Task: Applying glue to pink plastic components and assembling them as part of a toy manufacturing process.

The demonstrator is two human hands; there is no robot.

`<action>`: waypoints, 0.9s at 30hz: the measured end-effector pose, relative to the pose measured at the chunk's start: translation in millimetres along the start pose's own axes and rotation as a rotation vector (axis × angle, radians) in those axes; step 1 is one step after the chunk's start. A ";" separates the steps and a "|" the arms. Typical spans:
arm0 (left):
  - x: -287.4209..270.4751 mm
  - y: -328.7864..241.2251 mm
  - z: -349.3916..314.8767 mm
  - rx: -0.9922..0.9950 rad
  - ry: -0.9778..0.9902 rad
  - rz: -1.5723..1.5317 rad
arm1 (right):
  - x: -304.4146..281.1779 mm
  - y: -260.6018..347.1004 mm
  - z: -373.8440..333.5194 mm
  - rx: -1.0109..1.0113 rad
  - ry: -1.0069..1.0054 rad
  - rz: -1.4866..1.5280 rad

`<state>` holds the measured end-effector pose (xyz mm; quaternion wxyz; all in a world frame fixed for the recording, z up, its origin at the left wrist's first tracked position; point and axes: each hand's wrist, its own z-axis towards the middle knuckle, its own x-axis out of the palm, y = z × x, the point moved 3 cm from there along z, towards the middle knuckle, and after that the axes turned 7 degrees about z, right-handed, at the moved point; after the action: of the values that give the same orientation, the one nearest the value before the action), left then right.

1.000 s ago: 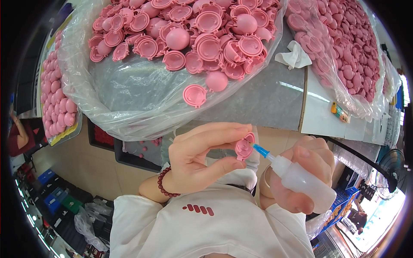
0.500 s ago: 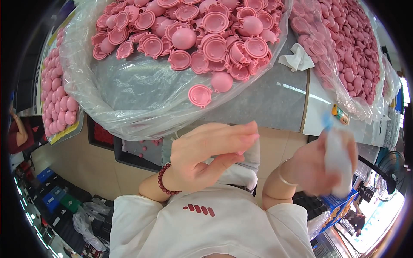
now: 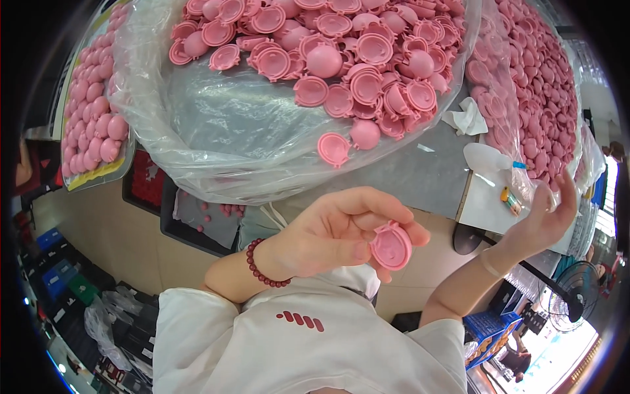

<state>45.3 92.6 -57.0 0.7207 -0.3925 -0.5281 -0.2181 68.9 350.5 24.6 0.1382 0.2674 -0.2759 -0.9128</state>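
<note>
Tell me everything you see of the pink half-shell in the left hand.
The pink half-shell is round and hollow, seemingly smooth plastic, with a raised rim and a small tab at its upper left. Its open side faces the camera, slightly tilted. The left hand holds it between thumb and fingers, off the grey table. Details inside are too small to tell.

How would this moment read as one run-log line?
left hand: holding pink shell | right hand: open, near bottle | bottle: lying on table | shell pile: on clear plastic
</note>
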 end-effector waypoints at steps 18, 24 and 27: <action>5.2 -4.6 -6.4 0.087 -0.171 0.355 | 1.7 -69.0 52.7 0.008 0.149 -0.016; 5.5 -5.5 -6.1 0.105 -0.248 0.453 | -1.9 -23.8 -8.2 0.439 0.405 0.241; 6.0 -5.4 -4.4 0.004 -0.268 0.388 | 5.8 -15.5 -33.7 0.532 0.517 0.331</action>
<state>46.0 86.5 -50.2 0.6735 -0.5106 -0.5341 -0.0205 81.6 346.3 -10.5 0.2743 0.4665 -0.4980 -0.6776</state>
